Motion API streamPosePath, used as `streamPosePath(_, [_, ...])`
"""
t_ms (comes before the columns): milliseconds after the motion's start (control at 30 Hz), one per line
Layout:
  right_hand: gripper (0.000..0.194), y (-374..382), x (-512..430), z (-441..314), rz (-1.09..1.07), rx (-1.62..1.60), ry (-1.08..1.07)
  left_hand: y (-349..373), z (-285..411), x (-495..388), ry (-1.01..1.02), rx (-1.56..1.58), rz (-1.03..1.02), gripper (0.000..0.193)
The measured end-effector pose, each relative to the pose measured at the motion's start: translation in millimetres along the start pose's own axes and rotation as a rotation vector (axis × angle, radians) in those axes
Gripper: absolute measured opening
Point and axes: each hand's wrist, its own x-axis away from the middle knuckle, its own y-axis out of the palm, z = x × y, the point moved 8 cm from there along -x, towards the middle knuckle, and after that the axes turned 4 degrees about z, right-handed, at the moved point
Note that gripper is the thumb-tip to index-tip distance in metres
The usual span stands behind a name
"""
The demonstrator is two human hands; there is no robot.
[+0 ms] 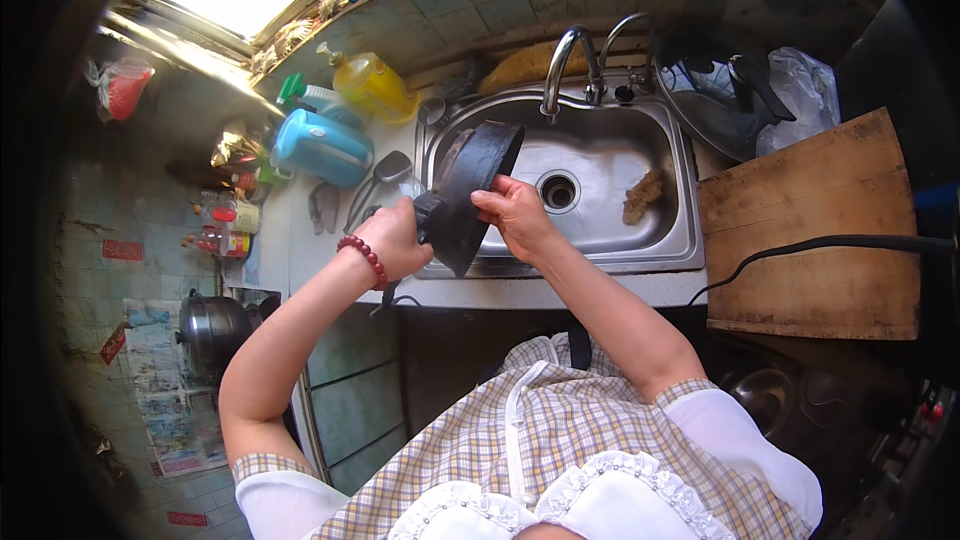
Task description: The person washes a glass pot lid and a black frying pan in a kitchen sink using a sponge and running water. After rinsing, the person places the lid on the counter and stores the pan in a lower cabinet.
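Note:
A dark frying pan (466, 176) is tilted on its side over the left part of the stainless steel sink (630, 265). My left hand (390, 240), with a red bead bracelet at the wrist, grips the pan's black handle. At the pan's near right side, my right hand (517, 214) pinches the rim between thumb and fingers. Most of the pan's inside is turned away from view. In the right of the basin lies a brown scrubbing pad (642, 196), apart from both hands. The chrome faucet (559, 67) arches over the basin's back; no water stream is visible.
Left of the sink stand a blue plastic pitcher (322, 146), a green-topped spray bottle (322, 99) and a yellow pump bottle (373, 86). A black spatula (392, 166) lies nearby. To the right are a glass lid (709, 90), a plastic bag (802, 97) and a wooden board (814, 232) crossed by a black cord.

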Motion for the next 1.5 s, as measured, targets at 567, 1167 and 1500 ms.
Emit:
streamPosePath(567, [0.020,85,64,13,-0.110,0.028,-0.346,-9,-49,90,0.133,-0.009,0.237,0.049])
streamPosePath(1167, [0.026,88,96,-3,-0.180,0.103,-0.414,-3,-32,129,0.134,0.035,0.350,0.049])
streamPosePath(1500, [0.022,67,110,-22,-0.187,0.106,-0.393,3,0,129,0.102,0.044,0.372,0.052])
